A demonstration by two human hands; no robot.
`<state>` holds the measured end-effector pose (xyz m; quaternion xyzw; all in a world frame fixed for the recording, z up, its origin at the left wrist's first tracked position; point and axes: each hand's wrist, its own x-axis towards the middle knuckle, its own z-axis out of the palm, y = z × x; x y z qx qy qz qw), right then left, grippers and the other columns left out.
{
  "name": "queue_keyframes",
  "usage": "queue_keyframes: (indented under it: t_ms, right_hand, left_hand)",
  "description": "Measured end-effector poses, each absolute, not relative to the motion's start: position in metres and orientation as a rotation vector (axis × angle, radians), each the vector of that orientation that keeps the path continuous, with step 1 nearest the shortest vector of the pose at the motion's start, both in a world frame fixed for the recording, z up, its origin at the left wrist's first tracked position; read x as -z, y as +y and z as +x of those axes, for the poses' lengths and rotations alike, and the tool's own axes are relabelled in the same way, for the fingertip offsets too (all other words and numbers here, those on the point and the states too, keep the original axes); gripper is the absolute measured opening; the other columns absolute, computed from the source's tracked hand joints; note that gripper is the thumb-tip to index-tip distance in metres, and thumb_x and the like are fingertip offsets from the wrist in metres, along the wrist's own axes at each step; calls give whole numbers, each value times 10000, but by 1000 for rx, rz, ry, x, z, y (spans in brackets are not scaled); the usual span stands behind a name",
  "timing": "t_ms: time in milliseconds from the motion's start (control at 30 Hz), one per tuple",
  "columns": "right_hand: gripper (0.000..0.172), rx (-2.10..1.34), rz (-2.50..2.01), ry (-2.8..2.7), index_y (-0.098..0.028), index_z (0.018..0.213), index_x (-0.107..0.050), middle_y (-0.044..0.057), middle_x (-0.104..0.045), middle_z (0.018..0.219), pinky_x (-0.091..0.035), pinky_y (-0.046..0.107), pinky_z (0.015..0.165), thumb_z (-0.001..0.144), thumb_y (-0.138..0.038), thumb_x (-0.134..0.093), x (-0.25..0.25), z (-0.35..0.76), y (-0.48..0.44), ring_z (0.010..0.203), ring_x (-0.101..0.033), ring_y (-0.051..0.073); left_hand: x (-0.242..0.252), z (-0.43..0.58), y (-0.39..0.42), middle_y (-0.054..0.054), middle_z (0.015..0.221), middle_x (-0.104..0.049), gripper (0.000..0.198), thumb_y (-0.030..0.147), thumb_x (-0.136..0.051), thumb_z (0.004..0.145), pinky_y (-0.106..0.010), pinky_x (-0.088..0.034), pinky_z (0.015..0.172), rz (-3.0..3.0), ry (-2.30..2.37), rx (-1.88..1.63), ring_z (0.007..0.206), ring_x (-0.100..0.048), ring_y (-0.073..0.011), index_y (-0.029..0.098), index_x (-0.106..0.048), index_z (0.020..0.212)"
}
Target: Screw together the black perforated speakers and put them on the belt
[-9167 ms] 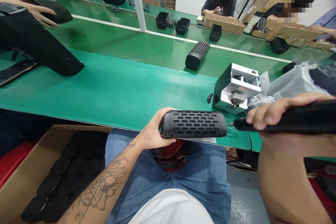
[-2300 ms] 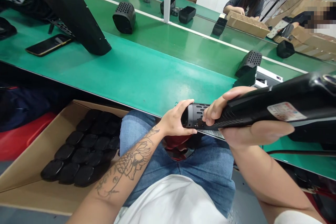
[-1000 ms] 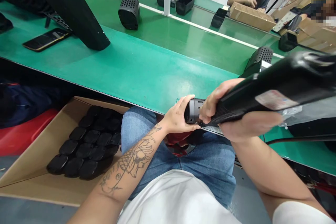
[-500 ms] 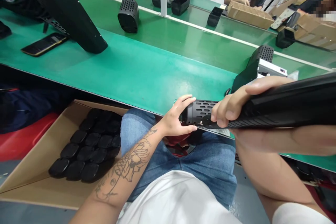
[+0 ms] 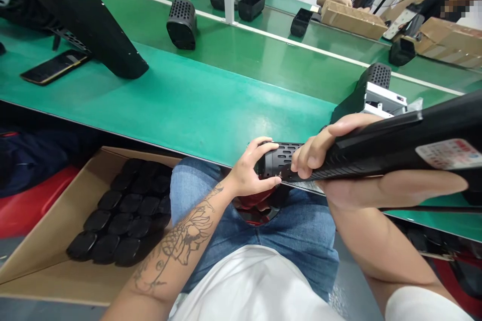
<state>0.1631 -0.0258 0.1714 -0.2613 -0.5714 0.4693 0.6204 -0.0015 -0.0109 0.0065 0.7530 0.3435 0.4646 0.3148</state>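
Left grip [image 5: 244, 170] curled firmly round black perforated speaker housing [image 5: 276, 157], 12 o'clock above my lap, off bench [image 5: 188, 103] edge, bracing it; right grip [image 5: 314, 153] wrapped round electric screwdriver [image 5: 395, 148], tip on housing end.

Right end of the black perforated speaker [image 5: 278, 156] hidden behind the right hand [image 5: 357, 180], rear of the electric screwdriver [image 5: 395, 148] cut off by the picture's right edge, tip too covered to make out.
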Motion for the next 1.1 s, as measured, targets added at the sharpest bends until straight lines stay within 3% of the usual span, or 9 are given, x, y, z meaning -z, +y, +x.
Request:
queue_keyframes:
  t_ms: [200, 433, 600, 867, 1100]
  right_hand:
    - [657, -1070, -631, -1338, -289, 913, -744, -12, -590, 534, -482, 398, 416, 748, -908, -597, -169, 161, -25, 416, -567, 222]
    - [638, -1156, -574, -1311, -293, 979, -723, -7, -646, 589, -482, 381, 419, 712, -872, -686, -155, 166, -21, 445, -588, 225]
    - [637, -1213, -544, -1360, -253, 1047, -707, 10, -662, 655, -508, 363, 447, 763, -822, -692, -145, 167, -17, 502, -619, 214]
    - [625, -1127, -301, -1479, -227, 1061, -713, 4, -634, 622, -484, 337, 391, 811, -797, -669, -140, 156, -3, 440, -574, 181]
    - [610, -1146, -287, -1462, -223, 1085, -688, -8, -623, 617, -469, 308, 381, 830, -777, -671, -139, 158, -5, 433, -568, 162]
  left_hand:
    - [-12, 1, -15, -153, 1526, -463, 750, 362, -840, 769, -511, -407, 1236, 1948, 943, -1198, 1438, -483, -343, 223, -540, 1442]
    - [-10, 1, -14, -147, 1528, -461, 751, 363, -836, 777, -535, -412, 1225, 1949, 953, -1188, 1439, -476, -351, 241, -524, 1449]
    - [-6, 1, -12, -139, 1527, -452, 785, 381, -846, 772, -540, -418, 1220, 1967, 937, -1203, 1436, -475, -353, 252, -502, 1466]
    - [-6, 1, -8, -147, 1572, -416, 898, 296, -868, 723, -552, -395, 1238, 2023, 912, -1213, 1487, -418, -385, 251, -459, 1522]
    - [-6, 1, -8, -154, 1542, -440, 861, 306, -861, 733, -548, -407, 1230, 2033, 909, -1216, 1464, -445, -376, 239, -472, 1498]
